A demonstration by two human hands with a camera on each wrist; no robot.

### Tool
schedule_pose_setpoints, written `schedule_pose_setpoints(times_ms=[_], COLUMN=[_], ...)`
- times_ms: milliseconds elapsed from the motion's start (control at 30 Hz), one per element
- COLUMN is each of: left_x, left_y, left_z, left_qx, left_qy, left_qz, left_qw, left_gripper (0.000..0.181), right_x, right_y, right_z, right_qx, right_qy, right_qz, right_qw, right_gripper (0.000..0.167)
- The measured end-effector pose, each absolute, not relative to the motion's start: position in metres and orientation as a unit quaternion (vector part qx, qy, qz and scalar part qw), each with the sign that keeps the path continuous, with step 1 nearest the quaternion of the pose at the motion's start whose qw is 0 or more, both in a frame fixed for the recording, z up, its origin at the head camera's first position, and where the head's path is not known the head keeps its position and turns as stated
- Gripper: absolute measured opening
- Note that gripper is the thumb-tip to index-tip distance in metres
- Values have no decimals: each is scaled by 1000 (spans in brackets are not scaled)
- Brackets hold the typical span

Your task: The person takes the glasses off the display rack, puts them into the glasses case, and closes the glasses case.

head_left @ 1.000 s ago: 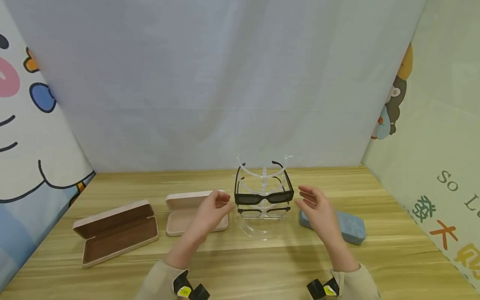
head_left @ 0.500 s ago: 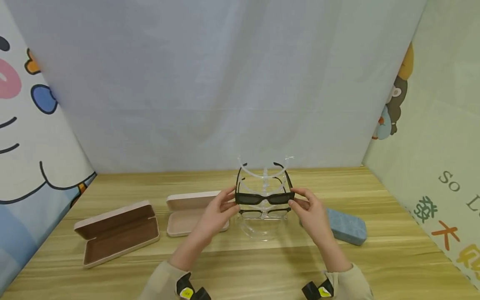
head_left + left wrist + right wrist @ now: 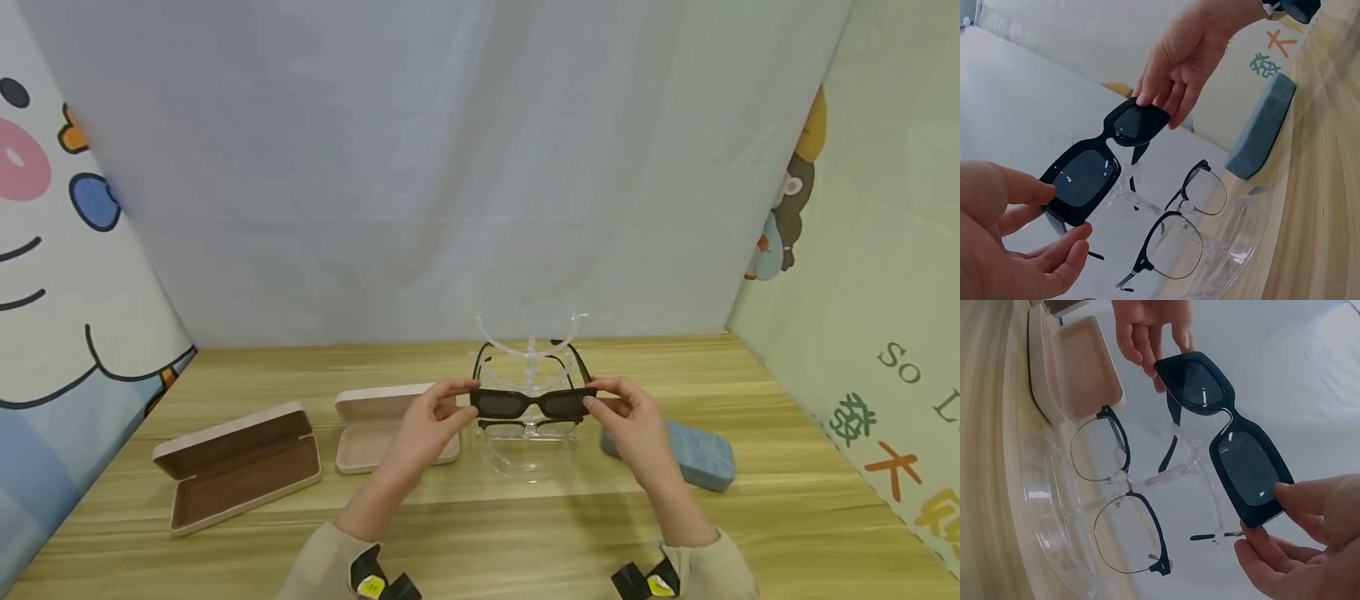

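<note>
Black sunglasses were held in front of a clear display stand, a little right of the tabletop's middle and toward its far edge. Their temples reached back alongside the stand, and a pair of half-rim glasses sat just below.

Handling them well seemed to call for an even pull with both hands, the frame level and the temples drawn straight along their own line, so that neither tip caught a stand arm or knocked the lower pair. Thumbs were probably best kept on the rims, since pressure further in could smear the dark lenses.

As for the hands, the left hand pinched one outer end of the frame, its thumb on the front and its fingers around the corner. At the opposite end, the right hand gripped the same way. Both were closed only to the frame's thickness, the spare fingers loosely bent.
</note>
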State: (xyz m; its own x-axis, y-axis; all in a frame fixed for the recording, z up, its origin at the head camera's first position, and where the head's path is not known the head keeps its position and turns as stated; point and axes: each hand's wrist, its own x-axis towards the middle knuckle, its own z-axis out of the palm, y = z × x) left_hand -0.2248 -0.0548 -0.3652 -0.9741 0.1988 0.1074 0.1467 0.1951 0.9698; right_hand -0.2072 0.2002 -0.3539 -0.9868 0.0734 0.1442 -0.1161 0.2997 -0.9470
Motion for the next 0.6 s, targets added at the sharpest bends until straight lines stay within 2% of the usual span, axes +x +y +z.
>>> schedule_pose_setpoints(times_ms=[233,467,600], left_x=[-221,-215,-211], left_y=[-56,-61,-65], left_z=[-357,-344,-336], left_qx=[109,116,108], left_qy=[768,734,725], left_qz=[631,669,679], left_qw=[7,15,24], left_gripper=[32,52,44], right_x=[-198,-185,-176], right_y=[200,200,198], right_z=[-341,-326,-315], right_qx=[19,21,17], right_qy=[-814,-820,-823], right_qz=[574,563,554], right_qw=[88,104,121], right_gripper=[30,34,42])
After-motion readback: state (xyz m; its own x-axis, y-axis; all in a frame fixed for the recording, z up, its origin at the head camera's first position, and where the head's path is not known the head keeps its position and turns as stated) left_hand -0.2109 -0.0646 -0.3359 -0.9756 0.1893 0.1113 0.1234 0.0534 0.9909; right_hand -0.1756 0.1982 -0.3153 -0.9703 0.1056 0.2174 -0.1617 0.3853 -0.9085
